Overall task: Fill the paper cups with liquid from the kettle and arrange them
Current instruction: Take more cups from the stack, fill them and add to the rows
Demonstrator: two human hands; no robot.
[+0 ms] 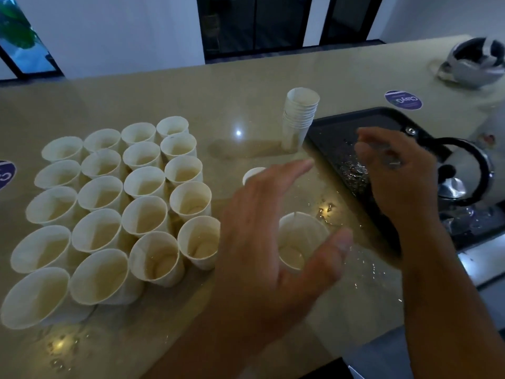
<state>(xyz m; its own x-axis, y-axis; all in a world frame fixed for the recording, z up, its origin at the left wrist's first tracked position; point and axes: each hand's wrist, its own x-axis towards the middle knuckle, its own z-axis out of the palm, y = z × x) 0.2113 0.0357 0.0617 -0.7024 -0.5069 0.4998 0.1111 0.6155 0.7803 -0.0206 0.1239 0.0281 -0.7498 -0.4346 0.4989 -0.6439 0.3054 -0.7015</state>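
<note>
Several white paper cups stand in tight rows on the left of the beige counter. A single paper cup with liquid in it stands right of the rows. My left hand hovers above it, fingers straight and spread, holding nothing. Behind that hand the rim of another cup peeks out. My right hand hangs over the black tray, fingers loosely curled and empty. The steel kettle with a black handle sits on the tray at the right.
A stack of nested empty cups stands behind the tray's left corner. Water drops lie on the counter around the single cup and on the tray. A round purple sticker and a grey bundle lie at the far right.
</note>
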